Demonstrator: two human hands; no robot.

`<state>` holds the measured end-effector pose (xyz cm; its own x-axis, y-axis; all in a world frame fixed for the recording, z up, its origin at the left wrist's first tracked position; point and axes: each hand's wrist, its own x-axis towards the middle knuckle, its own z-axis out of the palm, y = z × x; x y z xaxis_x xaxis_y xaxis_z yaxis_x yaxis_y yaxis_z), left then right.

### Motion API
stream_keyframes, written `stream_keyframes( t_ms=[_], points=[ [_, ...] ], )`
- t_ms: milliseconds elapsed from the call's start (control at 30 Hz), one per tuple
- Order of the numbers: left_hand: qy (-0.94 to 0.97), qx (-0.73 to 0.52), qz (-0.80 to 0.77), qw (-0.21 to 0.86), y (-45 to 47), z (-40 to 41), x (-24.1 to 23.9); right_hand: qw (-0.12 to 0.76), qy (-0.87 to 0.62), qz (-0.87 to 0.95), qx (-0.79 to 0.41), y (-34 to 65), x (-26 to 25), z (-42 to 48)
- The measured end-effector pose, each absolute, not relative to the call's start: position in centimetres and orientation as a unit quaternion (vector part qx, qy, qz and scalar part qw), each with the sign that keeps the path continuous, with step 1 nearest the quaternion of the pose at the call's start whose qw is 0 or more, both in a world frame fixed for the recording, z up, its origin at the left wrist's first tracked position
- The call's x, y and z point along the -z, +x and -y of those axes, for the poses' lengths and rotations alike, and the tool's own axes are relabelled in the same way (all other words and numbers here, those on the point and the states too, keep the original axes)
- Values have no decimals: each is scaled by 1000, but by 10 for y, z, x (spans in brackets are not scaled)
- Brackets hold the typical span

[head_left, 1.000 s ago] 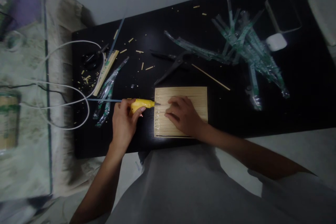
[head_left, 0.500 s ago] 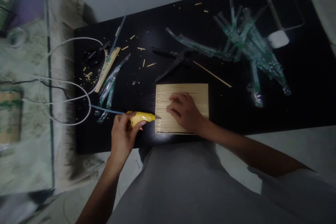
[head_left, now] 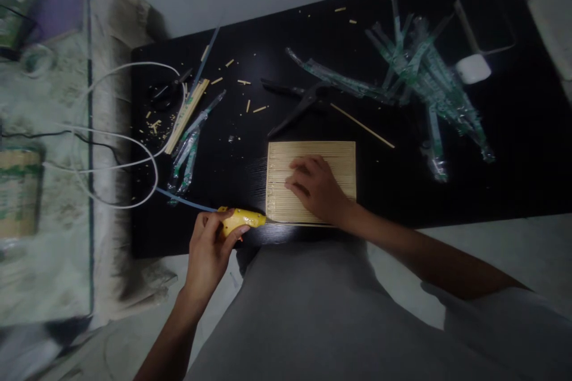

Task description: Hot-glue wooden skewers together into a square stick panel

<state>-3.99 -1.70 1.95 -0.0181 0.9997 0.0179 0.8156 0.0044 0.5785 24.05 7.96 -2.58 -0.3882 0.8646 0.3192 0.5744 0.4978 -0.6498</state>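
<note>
- L hand point(head_left: 208, 241), lower ctr-left of frame: thumb & fingers wrapped round the yellow plastic glue gun point(head_left: 245, 218), thin blue rod point(head_left: 185, 200) sticking out its back.
- Gun's tip sits at lower-left corner of the flat tan rectangular panel of thin wooden sticks point(head_left: 277, 181); can't tell if it's touching.
- Panel lies flat mid-frame on the black table point(head_left: 393, 190), near its lower edge.
- R hand point(head_left: 319, 187) over panel's middle, fingers half-curled; can't tell if they pinch anything.
- Panel's prob. light, stiff lengthwise, weaker btwn sticks; I'd hold it by top & bottom edges, off the shiny patches down its L side (maybe tacky).
- Gun looks light, hard, a bit slick; best gripped by its body, as the tip's prob. hot.
- Black-handled pliers-like tool point(head_left: 308, 98) just above panel.
</note>
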Motion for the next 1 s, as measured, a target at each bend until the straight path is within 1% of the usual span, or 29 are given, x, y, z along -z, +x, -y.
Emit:
stream_keyframes(
  t_ms=[167, 333, 567, 833, 1000],
  points=[
    [642, -242, -692, 226, -41, 13, -16, 325, -448, 802, -227, 240, 26, -80],
    [628, -258, -702, 217, -31, -5, -18, 335, -442, 803, -219, 240, 26, -81],
    [661, -231, -689, 189, -24, -11, -27, 326, -443, 804, -225, 241, 24, -80],
    [673, -219, -682, 186, -29, -8, -27, 324, -447, 801, -230, 240, 25, -80],
    [677, -207, -677, 203, -34, -2, -27, 327, -444, 805, -219, 240, 27, -80]
  ],
)
